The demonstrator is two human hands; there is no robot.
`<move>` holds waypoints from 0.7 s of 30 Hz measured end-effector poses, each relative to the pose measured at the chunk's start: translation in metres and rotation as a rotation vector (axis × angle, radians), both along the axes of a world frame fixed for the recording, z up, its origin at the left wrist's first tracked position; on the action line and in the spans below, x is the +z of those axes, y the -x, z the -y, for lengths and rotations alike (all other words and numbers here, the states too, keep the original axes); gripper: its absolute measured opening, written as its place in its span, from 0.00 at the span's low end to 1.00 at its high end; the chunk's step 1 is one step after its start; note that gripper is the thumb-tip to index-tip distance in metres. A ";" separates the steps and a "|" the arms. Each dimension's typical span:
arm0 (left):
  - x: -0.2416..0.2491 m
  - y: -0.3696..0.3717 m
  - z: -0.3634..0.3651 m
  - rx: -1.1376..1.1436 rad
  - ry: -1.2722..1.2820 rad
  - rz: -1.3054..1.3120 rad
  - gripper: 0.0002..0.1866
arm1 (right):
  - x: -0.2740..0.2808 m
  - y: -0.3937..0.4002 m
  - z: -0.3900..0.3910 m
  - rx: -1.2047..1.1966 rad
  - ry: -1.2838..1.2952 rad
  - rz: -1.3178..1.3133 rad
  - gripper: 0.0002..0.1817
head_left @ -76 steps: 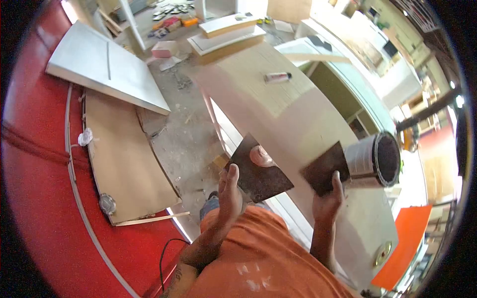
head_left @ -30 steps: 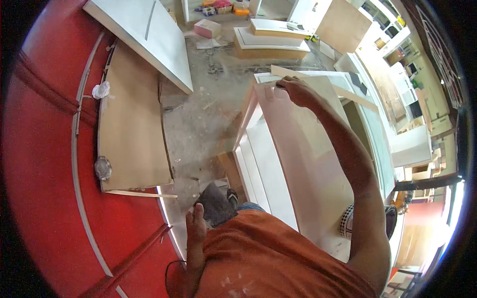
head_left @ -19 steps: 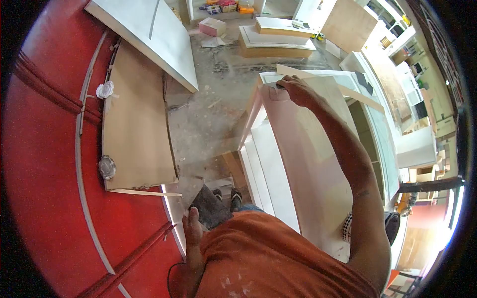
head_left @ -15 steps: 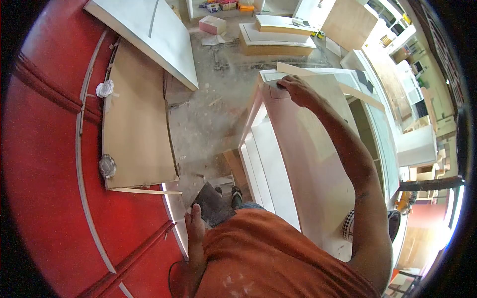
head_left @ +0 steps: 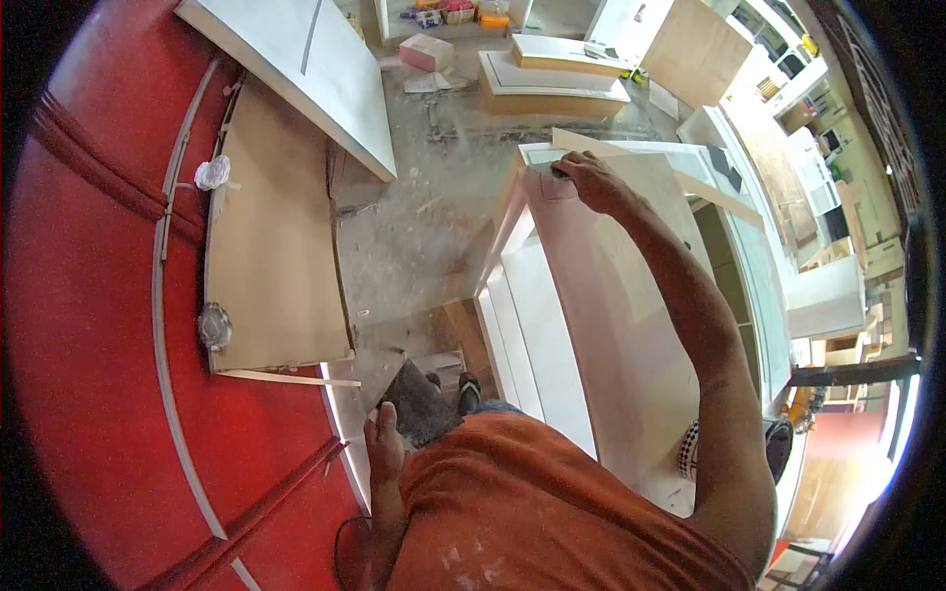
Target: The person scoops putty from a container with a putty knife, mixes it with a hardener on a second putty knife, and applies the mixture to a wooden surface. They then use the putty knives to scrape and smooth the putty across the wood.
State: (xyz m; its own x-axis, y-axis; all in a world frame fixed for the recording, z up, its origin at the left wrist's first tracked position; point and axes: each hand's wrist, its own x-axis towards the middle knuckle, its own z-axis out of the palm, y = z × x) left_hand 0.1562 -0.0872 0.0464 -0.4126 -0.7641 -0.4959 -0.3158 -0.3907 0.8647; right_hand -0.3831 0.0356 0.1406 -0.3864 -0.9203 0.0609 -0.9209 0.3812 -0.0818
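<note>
My right hand (head_left: 594, 184) reaches to the far end of a cabinet with a pinkish, dusty top panel (head_left: 616, 295). Its fingers are closed round a small dark pad (head_left: 560, 171), which lies against the panel near the corner. Low in the view, my left hand (head_left: 386, 448) is beside my orange shirt, with a dark grey sheet (head_left: 422, 402) held at its fingers. The cabinet's open white side faces the floor on the left.
A brown board (head_left: 271, 227) leans against a red surface (head_left: 108, 325) at left, below a white panel (head_left: 305, 74). White-topped boxes (head_left: 552, 81) and a pink box (head_left: 427, 52) stand on the dusty floor ahead. A wood strip (head_left: 719, 195) crosses the cabinet's right side.
The view has shifted slightly. My right hand and the pad remain near the panel's far corner, and my left hand still has the dark sheet.
</note>
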 end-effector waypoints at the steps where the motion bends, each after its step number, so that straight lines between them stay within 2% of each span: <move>1: 0.004 0.001 0.002 -0.072 -0.007 -0.034 0.35 | -0.004 0.002 -0.001 0.015 0.047 0.007 0.22; 3: 0.001 0.002 -0.001 -0.027 -0.068 -0.091 0.32 | -0.001 -0.004 -0.003 0.026 0.097 0.012 0.22; 5: 0.007 0.010 -0.006 0.020 -0.134 -0.151 0.29 | 0.004 -0.016 -0.010 -0.067 0.025 0.063 0.23; 7: 0.022 0.022 -0.012 0.122 0.016 -0.005 0.30 | 0.008 -0.028 -0.019 -0.072 0.005 0.059 0.23; 8: 0.014 0.021 -0.009 0.111 0.008 -0.002 0.30 | 0.010 -0.035 -0.027 -0.077 -0.012 0.054 0.23; 10: -0.007 0.020 0.001 -0.004 -0.124 -0.251 0.26 | 0.015 -0.052 -0.038 -0.129 -0.018 0.085 0.23; 11: 0.002 0.026 0.001 -0.024 -0.132 -0.250 0.26 | 0.016 -0.060 -0.044 -0.168 -0.012 0.116 0.23; 13: 0.028 0.048 0.004 -0.034 -0.392 -0.480 0.26 | 0.013 -0.077 -0.060 -0.170 0.013 0.087 0.22; 17: 0.016 0.077 0.003 -0.004 -0.463 -0.403 0.31 | 0.009 -0.116 -0.087 -0.214 0.050 0.095 0.20; 18: 0.022 0.090 0.001 -0.085 -0.373 -0.407 0.31 | 0.013 -0.128 -0.091 -0.233 0.061 0.117 0.19; 19: 0.029 0.103 -0.003 -0.164 -0.283 -0.413 0.30 | 0.019 -0.141 -0.095 -0.279 0.030 0.147 0.25; 20: 0.039 0.112 -0.008 -0.176 -0.285 -0.411 0.30 | 0.024 -0.151 -0.098 -0.291 0.031 0.147 0.25; 21: 0.049 0.122 -0.013 -0.235 -0.511 -0.456 0.30 | 0.028 -0.159 -0.100 -0.322 -0.032 0.157 0.24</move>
State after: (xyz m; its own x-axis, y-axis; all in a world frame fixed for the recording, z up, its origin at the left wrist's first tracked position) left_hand 0.0339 -0.0738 0.0958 -0.7885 -0.3485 -0.5067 -0.0924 -0.7475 0.6578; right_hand -0.2242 0.1357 0.1688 -0.6594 -0.7502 -0.0489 -0.7301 0.6546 -0.1963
